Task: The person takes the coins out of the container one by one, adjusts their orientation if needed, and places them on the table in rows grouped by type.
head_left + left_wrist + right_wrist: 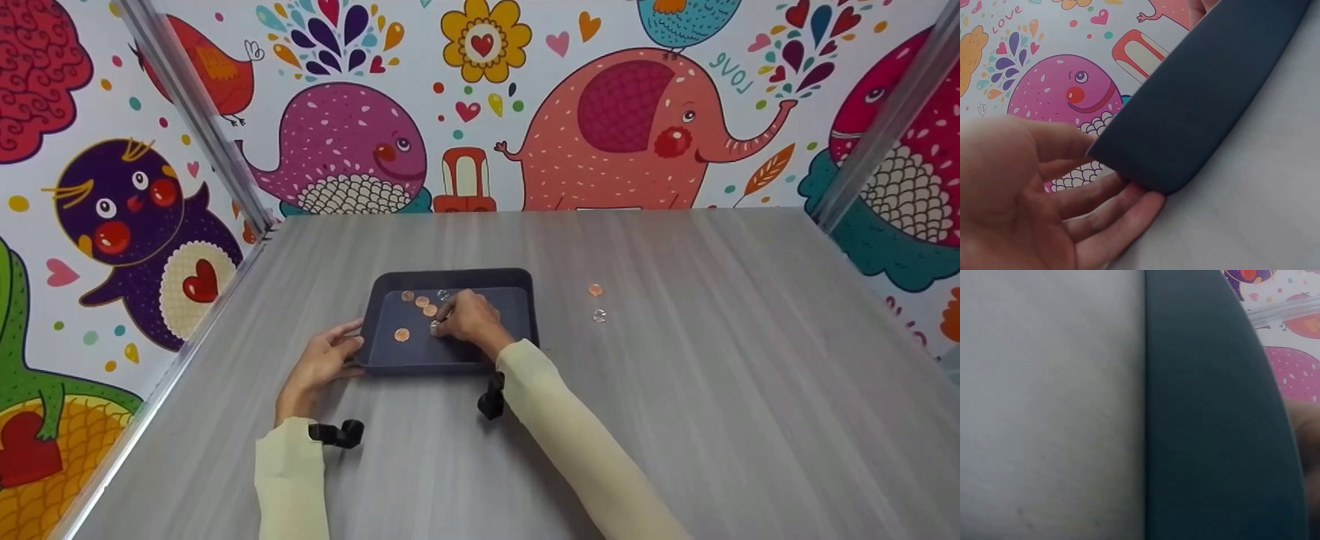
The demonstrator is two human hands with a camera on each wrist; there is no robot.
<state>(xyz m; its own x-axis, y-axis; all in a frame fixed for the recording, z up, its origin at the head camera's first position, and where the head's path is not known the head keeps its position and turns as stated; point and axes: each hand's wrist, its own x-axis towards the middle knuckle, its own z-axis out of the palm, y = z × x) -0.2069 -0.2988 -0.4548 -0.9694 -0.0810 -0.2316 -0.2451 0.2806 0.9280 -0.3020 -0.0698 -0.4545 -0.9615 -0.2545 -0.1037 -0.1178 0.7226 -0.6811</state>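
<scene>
Two pieces (599, 316) lying right of the tray (427, 370), nearer the right hand (471, 315)

A copper-coloured disc (595, 289) is resting on the tabletop (712, 375) just beyond a clear faceted piece, and the tray's right wall is standing between them and the right hand. The dark tray is sitting before the person, its long axis seemingly running left to right. Inside it, the right hand is bringing its thumb and fingertips nearly together, pinching a clear token (434, 328); whether that is touching the tray floor, I cannot tell. Four copper discs (402, 334) are lying to its left and beyond, with another clear bit (442, 295) showing past the fingers. The left hand (322, 360) is holding the tray's near left corner, partly opened around the wall, thumb reaching the rim and other fingers meeting the lower edge.
</scene>
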